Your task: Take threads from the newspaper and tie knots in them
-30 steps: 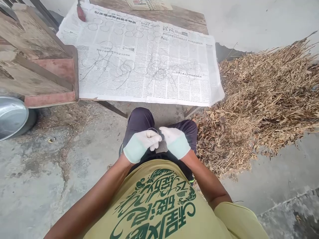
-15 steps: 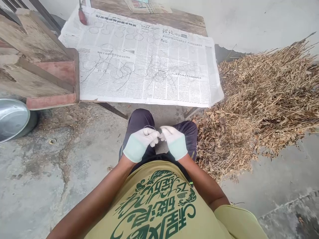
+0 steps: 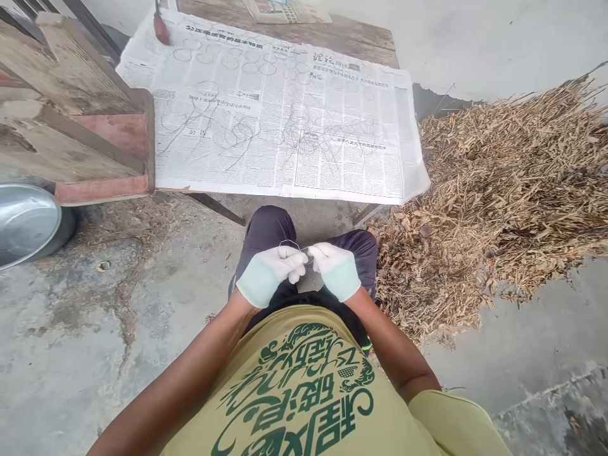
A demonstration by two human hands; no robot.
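Both hands wear white gloves with pale green cuffs and meet above my lap. My left hand (image 3: 273,272) is closed in a pinch on a thin wire (image 3: 289,241), which arcs above its fingers. My right hand (image 3: 336,269) pinches the wire's other side, its fingertips close to those of my left hand. Beyond my knees, newspaper (image 3: 237,171) covers a wooden table. Thin wire rings (image 3: 230,60) lie on its far part, and tangled loose wires (image 3: 308,133) lie nearer the middle.
A red-handled tool (image 3: 161,30) lies at the newspaper's far left corner. Left of the table stand a wooden bench (image 3: 102,152) and a metal pot (image 3: 28,225). Dry stalks (image 3: 513,190) are heaped on the right. Printed paper (image 3: 285,11) lies at the table's back.
The view has shifted slightly, moving the table and bench a little to the right. More of the wire arc shows above my left hand. Both hands keep their pinch.
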